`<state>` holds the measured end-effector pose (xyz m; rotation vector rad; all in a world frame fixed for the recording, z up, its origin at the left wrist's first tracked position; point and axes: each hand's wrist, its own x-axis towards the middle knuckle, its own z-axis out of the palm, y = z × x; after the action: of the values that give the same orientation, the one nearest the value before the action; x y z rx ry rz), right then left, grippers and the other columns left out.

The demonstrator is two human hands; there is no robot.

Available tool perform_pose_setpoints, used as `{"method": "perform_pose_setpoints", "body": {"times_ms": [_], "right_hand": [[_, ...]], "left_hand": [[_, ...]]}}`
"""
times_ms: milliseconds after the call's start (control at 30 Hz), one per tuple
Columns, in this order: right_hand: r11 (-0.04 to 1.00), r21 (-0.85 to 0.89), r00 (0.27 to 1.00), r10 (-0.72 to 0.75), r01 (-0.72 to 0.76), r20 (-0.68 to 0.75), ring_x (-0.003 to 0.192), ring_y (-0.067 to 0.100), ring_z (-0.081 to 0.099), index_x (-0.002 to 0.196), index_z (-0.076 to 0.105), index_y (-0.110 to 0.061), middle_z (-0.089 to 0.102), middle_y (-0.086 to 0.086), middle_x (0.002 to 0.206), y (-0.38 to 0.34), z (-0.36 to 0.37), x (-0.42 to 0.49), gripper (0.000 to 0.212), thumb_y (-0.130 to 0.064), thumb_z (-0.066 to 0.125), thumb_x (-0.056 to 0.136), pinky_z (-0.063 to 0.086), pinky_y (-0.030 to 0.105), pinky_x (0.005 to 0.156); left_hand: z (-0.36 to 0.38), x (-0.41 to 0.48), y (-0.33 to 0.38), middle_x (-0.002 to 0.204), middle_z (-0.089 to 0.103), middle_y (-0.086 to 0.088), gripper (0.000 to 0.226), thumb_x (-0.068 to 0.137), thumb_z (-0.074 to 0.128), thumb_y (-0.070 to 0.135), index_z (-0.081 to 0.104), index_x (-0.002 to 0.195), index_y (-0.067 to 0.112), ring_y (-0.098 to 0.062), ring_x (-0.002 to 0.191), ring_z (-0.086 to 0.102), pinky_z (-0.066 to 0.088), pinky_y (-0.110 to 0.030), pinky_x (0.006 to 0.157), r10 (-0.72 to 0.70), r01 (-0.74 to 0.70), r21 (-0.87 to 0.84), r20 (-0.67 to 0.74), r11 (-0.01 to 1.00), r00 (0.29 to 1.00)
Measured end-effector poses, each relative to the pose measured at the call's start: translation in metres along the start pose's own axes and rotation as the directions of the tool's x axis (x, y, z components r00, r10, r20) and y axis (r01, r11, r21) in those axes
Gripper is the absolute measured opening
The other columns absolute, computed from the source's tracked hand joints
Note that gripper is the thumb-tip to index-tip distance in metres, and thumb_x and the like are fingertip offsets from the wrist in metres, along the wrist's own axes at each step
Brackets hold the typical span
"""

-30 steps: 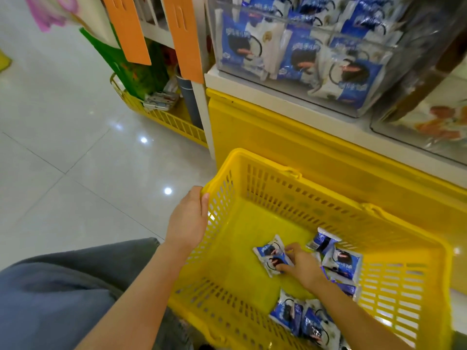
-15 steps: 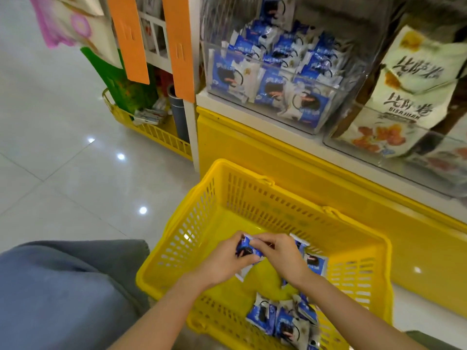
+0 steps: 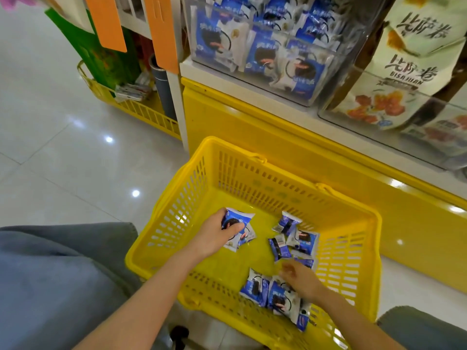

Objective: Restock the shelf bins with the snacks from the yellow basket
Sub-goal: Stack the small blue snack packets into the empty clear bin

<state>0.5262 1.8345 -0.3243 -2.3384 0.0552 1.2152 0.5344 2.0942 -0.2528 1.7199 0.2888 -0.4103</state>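
A person crouched before a shop shelf gathers blue-and-white snack packets from the yellow basket (image 3: 255, 157) on the floor. Half a second ago both hands met over one packet near the middle of the basket; now they have parted. The left hand (image 3: 214, 234), toward the basket's left wall, has closed its fingers and thumb round a small stack of packets (image 3: 240, 229), seemingly two, lifted clear of the basket floor. The right hand (image 3: 299, 277) has dropped toward the basket's near right corner, fingers loosely curled and holding nothing, poised just above the loose packets (image 3: 274, 294) lying there. Another cluster of packets (image 3: 294, 238) rests on the basket floor toward its right wall, between the two hands and farther from the person. Above and behind the basket, the clear shelf bin (image 3: 278, 79) already shows a good number of the same packets. The handover suggests the left hand is serving as collector while the right fetches more; several packets remain in the basket, so restocking looks only partly done.
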Motion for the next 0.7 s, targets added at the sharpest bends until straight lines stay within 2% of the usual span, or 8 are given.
{"method": "perform_pose_setpoints", "body": {"times_ms": [67,133,233,367,400,467,600,700], "right_hand": [[0.995,-0.103,0.998,-0.006,0.013,0.069,0.122,0.022,0.049,0.129,0.047,-0.004,0.050,0.013,0.133,0.014,0.014,-0.001,0.043,-0.027,0.055,0.094,0.040,0.026,0.096],[0.969,-0.237,0.996,-0.058,0.071,0.063,0.128,0.021,0.043,0.111,0.057,-0.008,0.053,0.013,0.128,0.017,0.022,0.001,0.028,-0.028,0.060,0.091,0.038,0.029,0.100],[0.882,-0.460,0.993,-0.064,0.104,0.102,0.130,0.017,0.041,0.087,0.054,-0.020,0.055,0.010,0.127,0.008,0.020,0.004,0.016,-0.034,0.062,0.087,0.036,0.027,0.100],[0.745,-0.660,0.988,0.008,0.096,0.152,0.117,0.024,0.050,0.115,0.057,-0.014,0.055,0.008,0.125,0.004,0.025,0.010,0.044,-0.044,0.063,0.084,0.040,0.032,0.094],[0.723,-0.683,0.987,0.012,0.101,0.159,0.116,0.025,0.049,0.114,0.057,-0.014,0.053,0.009,0.126,0.003,0.028,0.010,0.042,-0.041,0.063,0.084,0.040,0.033,0.094],[0.712,-0.691,0.986,-0.013,0.125,0.165,0.112,0.026,0.046,0.105,0.055,-0.019,0.049,0.008,0.126,0.001,0.032,0.009,0.029,-0.037,0.062,0.085,0.038,0.034,0.092],[0.838,-0.535,0.993,-0.062,0.108,0.102,0.088,0.019,0.044,0.088,0.037,-0.028,0.051,0.006,0.103,0.001,0.030,0.001,0.022,-0.034,0.058,0.089,0.032,0.026,0.073],[0.945,-0.311,0.995,-0.098,0.099,0.017,0.106,0.022,0.056,0.116,0.043,-0.021,0.057,0.006,0.117,-0.003,0.024,-0.004,0.028,-0.033,0.054,0.093,0.041,0.028,0.078]], "left_hand": [[0.003,0.002,-0.003,0.098,0.059,-0.001,0.019,0.090,0.059,0.020,0.052,0.104,0.009,-0.006,0.083,0.055,0.041,-0.004,0.064,-0.019,0.019,0.018,-0.021,1.000,1.000],[0.006,0.005,-0.005,0.094,0.058,0.002,0.015,0.091,0.058,0.019,0.049,0.102,0.014,-0.003,0.080,0.053,0.040,-0.002,0.062,-0.029,0.030,0.019,-0.031,0.999,0.999],[0.008,0.005,-0.008,0.088,0.056,0.004,0.010,0.091,0.058,0.019,0.049,0.096,0.017,-0.006,0.077,0.053,0.040,-0.004,0.060,-0.038,0.039,0.037,-0.025,0.999,0.999],[0.012,0.004,-0.011,0.076,0.052,0.007,0.020,0.091,0.058,0.020,0.044,0.077,0.024,-0.004,0.067,0.047,0.037,-0.007,0.055,-0.051,0.052,0.073,-0.017,0.996,0.999],[0.013,0.003,-0.012,0.078,0.053,0.005,0.020,0.091,0.058,0.020,0.044,0.078,0.024,-0.006,0.069,0.048,0.038,-0.008,0.055,-0.061,0.062,0.080,-0.012,0.995,0.998],[0.014,0.001,-0.014,0.083,0.055,0.004,0.016,0.091,0.058,0.021,0.045,0.081,0.024,-0.007,0.073,0.050,0.039,-0.008,0.057,-0.076,0.075,0.097,0.006,0.993,0.997],[0.014,-0.004,-0.014,0.094,0.054,0.005,0.013,0.092,0.056,0.021,0.046,0.101,0.017,-0.010,0.087,0.051,0.040,-0.007,0.061,-0.091,0.090,0.118,0.003,0.989,0.996],[0.017,-0.005,-0.015,0.097,0.054,-0.005,0.014,0.093,0.054,0.017,0.047,0.103,0.010,-0.008,0.080,0.050,0.039,-0.008,0.059,-0.096,0.099,0.117,-0.033,0.988,0.995]]}}
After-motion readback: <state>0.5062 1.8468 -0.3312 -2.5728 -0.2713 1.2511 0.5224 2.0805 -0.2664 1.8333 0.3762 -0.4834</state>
